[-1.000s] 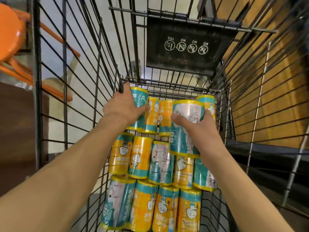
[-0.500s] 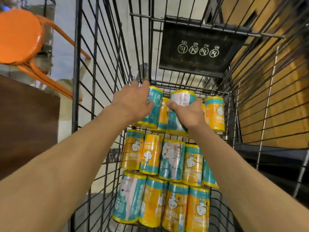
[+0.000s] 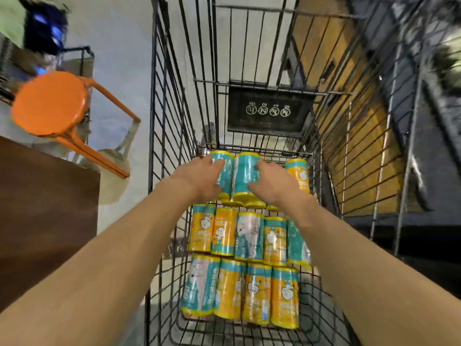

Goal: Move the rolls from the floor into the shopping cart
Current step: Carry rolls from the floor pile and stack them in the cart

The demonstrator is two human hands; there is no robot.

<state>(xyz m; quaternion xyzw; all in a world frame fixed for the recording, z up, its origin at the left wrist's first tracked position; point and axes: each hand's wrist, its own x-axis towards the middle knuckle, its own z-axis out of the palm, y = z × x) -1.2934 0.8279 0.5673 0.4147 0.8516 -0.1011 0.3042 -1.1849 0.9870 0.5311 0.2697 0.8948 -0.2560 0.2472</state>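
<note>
there, cart plaque (image 3: 268,109) reads "no".

Open top of the cart (image 3: 174,121) lets both hands reach in, wire walls hem them either side, rolls (image 3: 247,265) packing the floor below.

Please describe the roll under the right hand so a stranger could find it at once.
Look inside the wire shopping cart, at the far row of rolls below the black sign. The right hand rests on a teal roll, lying atop that row, beside the left hand's roll.
</note>
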